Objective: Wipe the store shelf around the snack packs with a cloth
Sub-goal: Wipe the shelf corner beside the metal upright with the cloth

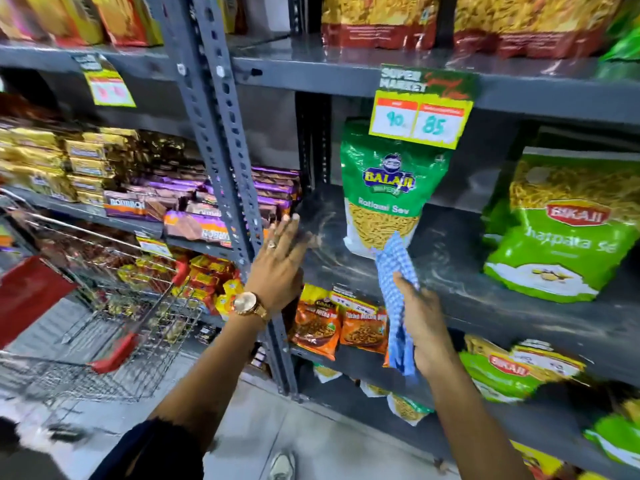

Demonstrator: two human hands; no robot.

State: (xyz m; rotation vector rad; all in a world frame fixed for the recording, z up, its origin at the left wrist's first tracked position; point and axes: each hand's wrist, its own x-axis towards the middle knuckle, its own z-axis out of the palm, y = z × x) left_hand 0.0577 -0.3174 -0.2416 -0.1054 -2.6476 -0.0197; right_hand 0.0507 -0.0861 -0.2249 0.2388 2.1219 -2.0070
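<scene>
A dark grey shelf [460, 271] runs across the middle, dusty with pale smears. A green and white snack pack [384, 188] stands upright on it near the left. A larger green snack pack [561, 230] leans at the right. My right hand [420, 323] grips a blue checked cloth [394, 271], which hangs down over the shelf's front edge and reaches up to the base of the green and white pack. My left hand [280, 265] lies flat, fingers spread, over the shelf's left end beside the upright post [221, 133]. It holds nothing and wears a ring and a gold watch.
A yellow price tag [420, 116] hangs from the shelf above. Orange snack packs [339, 323] and more green packs [512, 368] fill the shelf below. Purple and gold biscuit packs [145, 188] fill the left rack. A wire shopping trolley [114, 323] with red handles stands at lower left.
</scene>
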